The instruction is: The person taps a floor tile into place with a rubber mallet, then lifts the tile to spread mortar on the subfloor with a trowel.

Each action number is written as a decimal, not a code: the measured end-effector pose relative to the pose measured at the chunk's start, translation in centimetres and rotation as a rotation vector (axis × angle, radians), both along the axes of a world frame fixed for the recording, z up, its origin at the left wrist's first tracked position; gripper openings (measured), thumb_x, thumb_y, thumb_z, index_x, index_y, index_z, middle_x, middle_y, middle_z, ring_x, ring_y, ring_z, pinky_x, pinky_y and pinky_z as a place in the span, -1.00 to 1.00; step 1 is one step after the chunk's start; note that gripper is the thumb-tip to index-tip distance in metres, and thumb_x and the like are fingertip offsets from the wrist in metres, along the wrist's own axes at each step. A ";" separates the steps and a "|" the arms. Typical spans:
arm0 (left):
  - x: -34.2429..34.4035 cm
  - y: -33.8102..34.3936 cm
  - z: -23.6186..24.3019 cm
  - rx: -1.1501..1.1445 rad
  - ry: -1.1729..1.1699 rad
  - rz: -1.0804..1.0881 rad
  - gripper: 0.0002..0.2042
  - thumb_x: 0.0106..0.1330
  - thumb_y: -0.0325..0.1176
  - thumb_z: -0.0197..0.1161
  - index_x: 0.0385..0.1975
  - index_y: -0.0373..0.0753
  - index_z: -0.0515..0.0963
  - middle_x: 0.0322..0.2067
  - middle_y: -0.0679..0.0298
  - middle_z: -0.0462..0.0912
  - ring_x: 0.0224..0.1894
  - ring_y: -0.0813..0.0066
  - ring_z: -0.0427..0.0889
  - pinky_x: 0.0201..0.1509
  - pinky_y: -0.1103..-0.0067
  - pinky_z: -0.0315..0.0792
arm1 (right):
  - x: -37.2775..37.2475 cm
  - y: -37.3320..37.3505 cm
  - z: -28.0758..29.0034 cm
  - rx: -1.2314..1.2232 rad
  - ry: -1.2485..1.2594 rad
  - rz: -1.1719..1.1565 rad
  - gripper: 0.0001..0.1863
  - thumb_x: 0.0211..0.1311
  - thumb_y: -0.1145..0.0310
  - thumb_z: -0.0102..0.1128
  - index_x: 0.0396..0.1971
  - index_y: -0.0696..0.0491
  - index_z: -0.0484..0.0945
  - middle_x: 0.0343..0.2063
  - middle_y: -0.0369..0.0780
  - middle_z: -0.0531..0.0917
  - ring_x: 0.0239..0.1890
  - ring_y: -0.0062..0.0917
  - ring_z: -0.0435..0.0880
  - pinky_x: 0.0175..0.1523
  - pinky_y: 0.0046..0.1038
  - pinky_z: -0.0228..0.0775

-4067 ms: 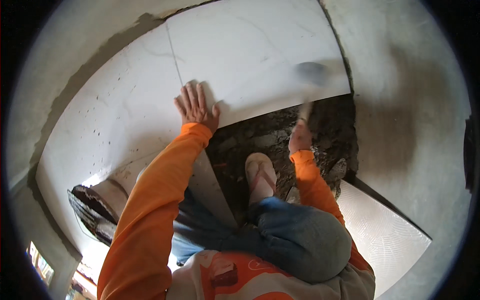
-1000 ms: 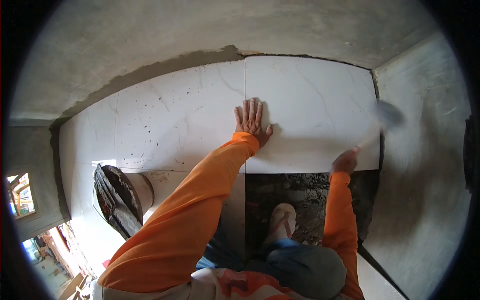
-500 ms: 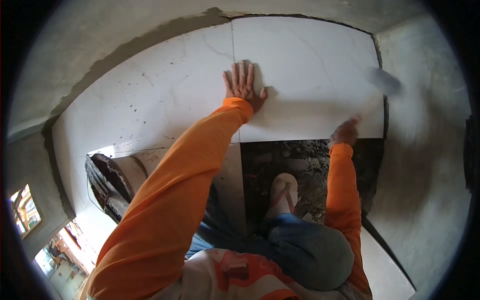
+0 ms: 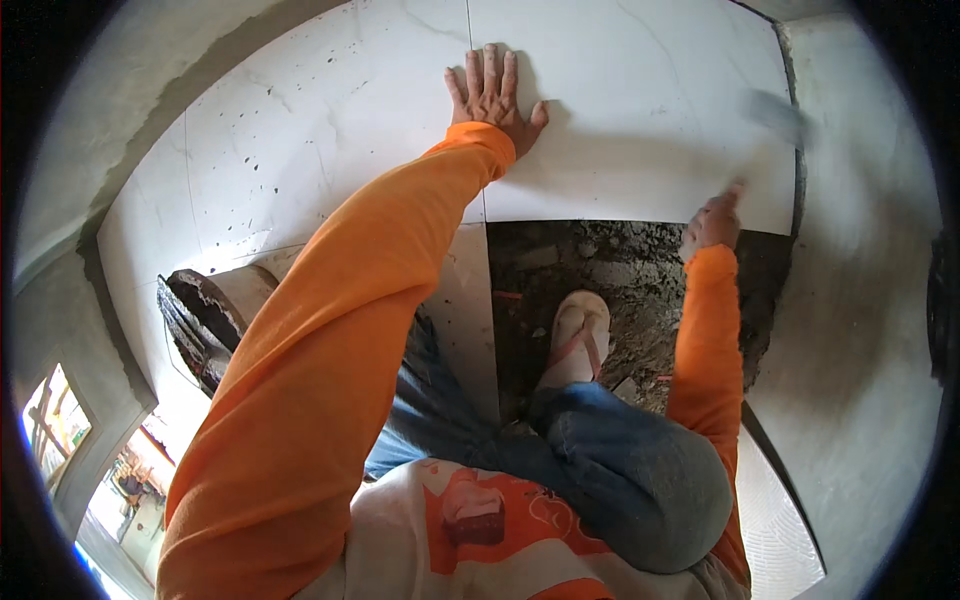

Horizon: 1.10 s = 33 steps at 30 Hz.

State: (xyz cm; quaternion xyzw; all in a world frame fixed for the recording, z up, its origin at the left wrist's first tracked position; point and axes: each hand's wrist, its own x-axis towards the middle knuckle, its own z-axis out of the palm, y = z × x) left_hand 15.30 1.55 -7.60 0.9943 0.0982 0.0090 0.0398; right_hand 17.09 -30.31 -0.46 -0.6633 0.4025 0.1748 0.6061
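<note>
My left hand (image 4: 490, 105) lies flat with its fingers spread on a large white tile (image 4: 620, 130), beside the joint with the neighbouring white tile (image 4: 340, 130). My right hand (image 4: 712, 222) is wrapped round the handle of a mallet (image 4: 778, 118), near the tile's front right corner. The mallet's grey head is smeared by motion over the tile's right side, by the wall. Its pale handle barely shows, and I cannot tell whether the head touches the tile.
Dark rough mortar bed (image 4: 640, 270) lies exposed before the tile, with my sandalled foot (image 4: 580, 335) on it. A mortar-crusted bucket (image 4: 225, 305) lies on its side at left. A grey wall (image 4: 860, 250) bounds the right. Another tile (image 4: 775, 510) leans at lower right.
My view has tipped nearer to my body, so everything sits higher in the picture. My left hand keeps its place on the tile; the mallet head is blurred in both frames.
</note>
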 end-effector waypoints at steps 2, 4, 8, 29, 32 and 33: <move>-0.1 0.0 0.1 -0.001 -0.007 0.002 -0.22 0.29 0.17 -0.15 0.43 -0.17 -0.06 0.45 0.12 -0.15 0.49 0.08 -0.27 0.47 0.03 -0.36 | -0.4 0.2 0.3 -0.098 -0.286 -0.067 -0.35 0.31 -0.35 -0.24 -0.67 -0.07 0.32 -0.86 -0.41 0.24 -0.85 -0.65 0.19 -0.72 -0.53 0.06; -0.2 0.0 0.2 0.005 0.021 0.003 -0.21 0.30 0.18 -0.20 0.44 -0.17 -0.10 0.46 0.14 -0.18 0.50 0.09 -0.30 0.46 0.02 -0.40 | -0.8 0.3 0.3 0.034 -0.515 -0.137 -0.37 0.31 -0.35 -0.23 -0.67 -0.08 0.29 -0.85 -0.41 0.23 -0.85 -0.64 0.16 -0.74 -0.50 0.01; -0.1 0.0 0.3 -0.041 -0.012 0.005 -0.21 0.30 0.17 -0.20 0.44 -0.18 -0.11 0.46 0.14 -0.18 0.50 0.09 -0.31 0.46 0.02 -0.40 | -0.6 -1.1 -1.3 0.017 0.065 0.107 -0.34 0.29 -0.36 -0.20 -0.60 -0.01 0.36 -0.79 -0.39 0.31 -0.76 -0.64 0.25 -0.61 -0.48 0.19; 0.0 -0.1 0.5 0.045 -0.003 -0.003 -0.22 0.30 0.18 -0.16 0.43 -0.19 -0.07 0.44 0.10 -0.10 0.49 0.10 -0.22 0.46 0.03 -0.31 | 0.3 -5.6 -6.3 -0.276 -0.500 -0.009 -0.34 0.41 -0.25 -0.39 -0.61 0.01 0.35 -0.62 -0.32 0.48 -0.53 -0.52 0.54 -0.44 -0.50 0.34; -0.2 0.2 0.6 0.005 -0.020 -0.007 -0.20 0.29 0.18 -0.12 0.42 -0.21 -0.07 0.44 0.08 -0.09 0.48 0.07 -0.24 0.44 0.01 -0.31 | 0.7 -5.9 -7.9 0.542 -0.334 -0.018 -0.33 0.40 -0.26 -0.38 -0.60 0.04 0.35 -0.63 -0.32 0.46 -0.55 -0.51 0.50 -0.44 -0.48 0.33; -0.2 0.1 0.6 -0.004 -0.043 -0.019 -0.19 0.29 0.18 -0.11 0.42 -0.22 -0.08 0.44 0.08 -0.10 0.48 0.06 -0.25 0.44 0.00 -0.31 | 0.3 -5.5 -8.5 0.133 -0.401 -0.088 -0.31 0.38 -0.29 -0.38 -0.63 0.04 0.32 -0.68 -0.33 0.42 -0.60 -0.51 0.46 -0.47 -0.47 0.31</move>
